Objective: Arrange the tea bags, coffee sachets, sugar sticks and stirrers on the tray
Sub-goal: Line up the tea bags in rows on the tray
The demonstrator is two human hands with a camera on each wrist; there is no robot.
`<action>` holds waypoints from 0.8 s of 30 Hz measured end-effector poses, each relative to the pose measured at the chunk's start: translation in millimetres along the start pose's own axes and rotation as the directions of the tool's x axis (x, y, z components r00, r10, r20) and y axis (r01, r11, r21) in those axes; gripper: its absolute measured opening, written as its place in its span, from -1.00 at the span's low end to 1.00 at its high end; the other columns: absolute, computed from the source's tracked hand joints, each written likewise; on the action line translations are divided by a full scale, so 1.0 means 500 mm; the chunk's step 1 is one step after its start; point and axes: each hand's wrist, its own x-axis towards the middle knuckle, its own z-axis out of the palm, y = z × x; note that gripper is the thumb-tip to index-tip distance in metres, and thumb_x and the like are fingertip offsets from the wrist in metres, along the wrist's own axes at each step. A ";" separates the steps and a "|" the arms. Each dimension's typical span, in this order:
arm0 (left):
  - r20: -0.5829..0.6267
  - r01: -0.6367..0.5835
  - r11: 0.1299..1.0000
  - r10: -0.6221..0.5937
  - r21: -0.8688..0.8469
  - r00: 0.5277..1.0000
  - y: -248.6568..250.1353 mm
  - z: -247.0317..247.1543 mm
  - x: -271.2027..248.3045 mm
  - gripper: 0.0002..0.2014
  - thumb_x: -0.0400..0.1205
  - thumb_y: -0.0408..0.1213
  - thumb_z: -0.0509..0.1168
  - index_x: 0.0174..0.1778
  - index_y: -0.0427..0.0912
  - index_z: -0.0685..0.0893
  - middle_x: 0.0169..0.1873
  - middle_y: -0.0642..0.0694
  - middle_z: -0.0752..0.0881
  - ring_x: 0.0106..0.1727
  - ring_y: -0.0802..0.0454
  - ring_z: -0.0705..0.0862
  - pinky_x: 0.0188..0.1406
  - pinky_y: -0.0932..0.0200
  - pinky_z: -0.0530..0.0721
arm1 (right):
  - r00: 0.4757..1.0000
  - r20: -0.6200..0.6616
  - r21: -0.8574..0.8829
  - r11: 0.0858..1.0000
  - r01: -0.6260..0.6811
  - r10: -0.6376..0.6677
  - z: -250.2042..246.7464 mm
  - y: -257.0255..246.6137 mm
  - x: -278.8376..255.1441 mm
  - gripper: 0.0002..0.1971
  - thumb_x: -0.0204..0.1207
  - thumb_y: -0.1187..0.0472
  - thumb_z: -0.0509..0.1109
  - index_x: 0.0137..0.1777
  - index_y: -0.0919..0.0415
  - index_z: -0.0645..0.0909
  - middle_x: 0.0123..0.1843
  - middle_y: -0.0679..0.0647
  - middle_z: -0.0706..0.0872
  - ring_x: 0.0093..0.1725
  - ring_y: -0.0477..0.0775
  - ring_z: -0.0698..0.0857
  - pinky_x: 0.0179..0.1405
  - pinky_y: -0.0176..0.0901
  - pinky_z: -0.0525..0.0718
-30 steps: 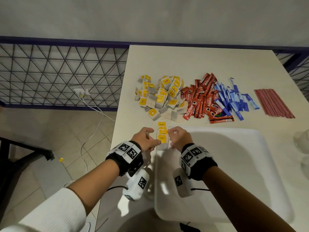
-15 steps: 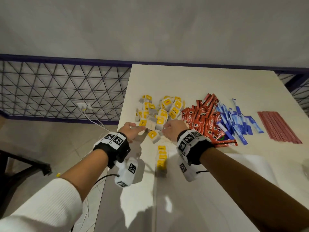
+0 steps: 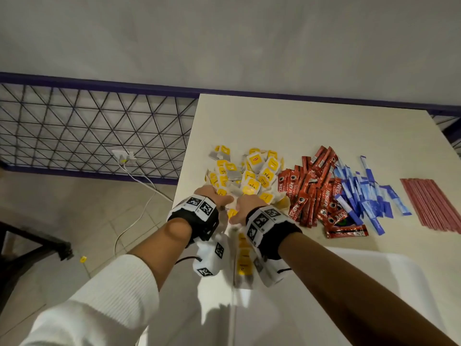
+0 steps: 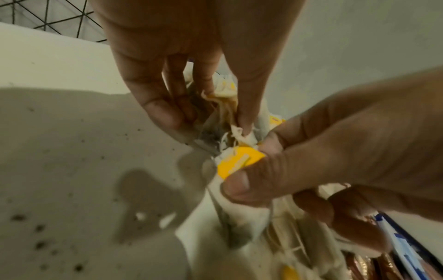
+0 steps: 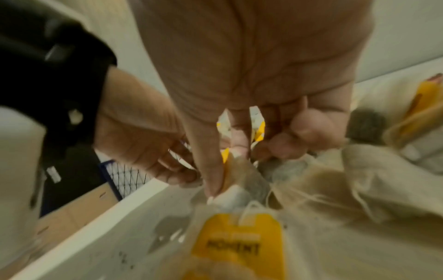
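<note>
A pile of yellow-tagged tea bags [image 3: 249, 173] lies on the table, with red coffee sachets [image 3: 311, 193], blue sugar sticks [image 3: 361, 193] and red stirrers [image 3: 431, 203] to its right. A short row of tea bags [image 3: 243, 255] sits along the left edge of the white tray [image 3: 374, 270]. Both hands are at the pile's near edge. My left hand [image 3: 223, 199] pinches crumpled tea bags [image 4: 225, 106] between thumb and fingers. Beside it, my right hand [image 3: 239, 208] pinches a tea bag by its yellow tag [image 4: 237, 163].
The table's left edge runs just beside my left hand, with tiled floor, a cable and a wire mesh railing [image 3: 87, 131] beyond it. A wall stands behind the table. Bare tabletop [image 3: 299, 121] stretches behind the piles.
Both hands have left the row of tea bags on the tray's left edge, moved forward to the tea bag pile and taken hold of bags there. The head view has tilted up.
</note>
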 end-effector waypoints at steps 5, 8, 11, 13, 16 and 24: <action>-0.031 -0.028 0.976 0.022 -0.215 0.999 -0.016 -0.004 -0.013 -0.76 0.46 -0.21 0.47 -0.35 -0.11 0.51 -0.31 -0.12 0.67 -0.06 -0.12 0.72 0.15 -0.06 0.70 | 1.000 -0.027 0.187 0.982 0.003 0.002 -0.013 0.025 -0.027 -0.69 0.50 0.12 0.42 -0.36 0.21 0.40 -0.28 0.09 0.48 -0.12 0.06 0.52 -0.19 -0.18 0.50; -0.043 -0.060 0.966 0.051 -0.253 0.998 -0.027 -0.007 -0.031 -0.78 0.49 -0.25 0.44 -0.36 -0.07 0.50 -0.22 -0.15 0.66 -0.08 -0.09 0.68 0.16 -0.03 0.69 | 0.995 -0.090 0.336 0.940 0.062 -0.033 -0.022 0.040 -0.058 -0.67 0.47 0.13 0.45 -0.41 0.13 0.39 -0.37 -0.01 0.43 -0.30 -0.03 0.47 -0.32 -0.24 0.44; -0.061 -0.094 0.953 0.080 -0.289 0.995 -0.040 -0.009 -0.046 -0.78 0.49 -0.24 0.43 -0.37 -0.06 0.50 -0.27 -0.11 0.64 -0.15 -0.06 0.64 0.06 0.04 0.70 | 0.980 -0.189 0.419 0.897 0.141 -0.066 -0.030 0.055 -0.086 -0.83 0.46 0.14 0.47 -0.20 0.19 0.55 -0.34 -0.13 0.47 -0.16 -0.07 0.50 -0.40 -0.52 0.38; -0.090 -0.121 0.931 0.096 -0.344 0.991 -0.045 -0.013 -0.056 -0.79 0.47 -0.28 0.44 -0.36 -0.07 0.50 -0.32 -0.08 0.61 -0.18 -0.04 0.63 0.02 0.05 0.71 | 0.970 -0.224 0.465 0.865 0.189 -0.091 -0.035 0.060 -0.102 -0.84 0.47 0.15 0.46 -0.18 0.19 0.55 -0.30 -0.13 0.48 -0.11 -0.06 0.50 -0.36 -0.53 0.37; -0.090 -0.164 0.868 0.138 -0.468 0.986 -0.049 -0.024 -0.079 -0.75 0.42 -0.36 0.44 -0.39 -0.10 0.46 -0.36 -0.10 0.58 -0.26 0.00 0.59 -0.15 0.11 0.68 | 0.970 -0.225 0.609 0.763 0.217 -0.097 -0.039 0.062 -0.124 -0.83 0.46 0.13 0.47 -0.25 0.11 0.54 -0.26 -0.10 0.55 -0.24 -0.09 0.56 -0.35 -0.45 0.47; 0.128 -0.051 0.637 0.232 -0.769 0.964 -0.084 -0.021 -0.178 -0.82 0.36 -0.47 0.31 -0.24 -0.12 0.52 -0.26 -0.12 0.59 -0.22 -0.01 0.61 -0.35 0.16 0.73 | 0.969 -0.170 0.948 0.240 0.211 -0.179 -0.004 0.048 -0.180 -0.86 0.53 0.32 0.36 -0.26 0.24 0.51 -0.17 0.11 0.60 -0.12 0.01 0.65 -0.16 -0.22 0.73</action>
